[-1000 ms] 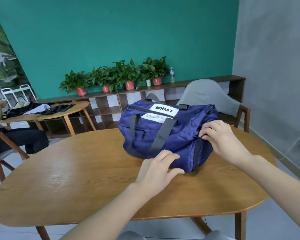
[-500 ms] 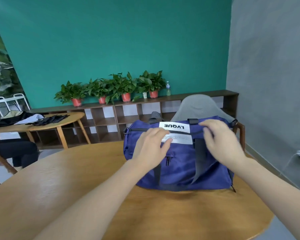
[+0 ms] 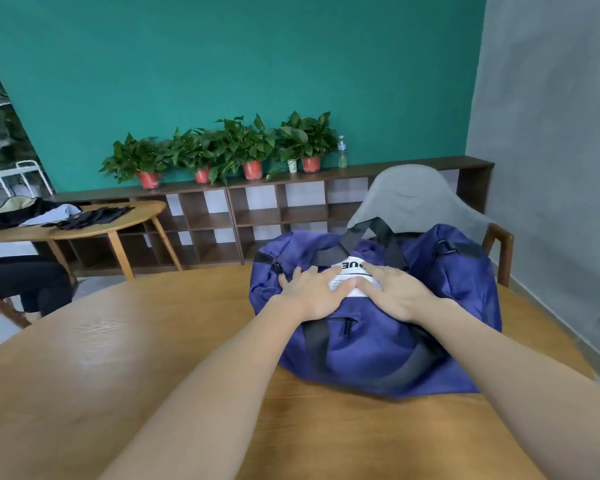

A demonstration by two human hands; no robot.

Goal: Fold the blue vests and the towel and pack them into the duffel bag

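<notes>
A dark blue duffel bag (image 3: pixel 458 289) with grey straps and a white label lies on the wooden table (image 3: pixel 118 358), right of centre. My left hand (image 3: pixel 314 294) lies flat on the bag's top, fingers straight and spread. Beside it my right hand (image 3: pixel 394 294) presses flat on the white label, thumbs of both hands nearly touching. No blue vests and no towel show anywhere on the table; the bag's inside is hidden.
A grey chair (image 3: pixel 416 202) stands just behind the bag. A smaller wooden table (image 3: pixel 94 226) with dark clothes on it is at the far left. A low shelf (image 3: pixel 291 213) with several potted plants runs along the teal wall.
The bag has turned and come closer to me. Both hands moved from its side and end up onto its top, and now press flat near the label.
</notes>
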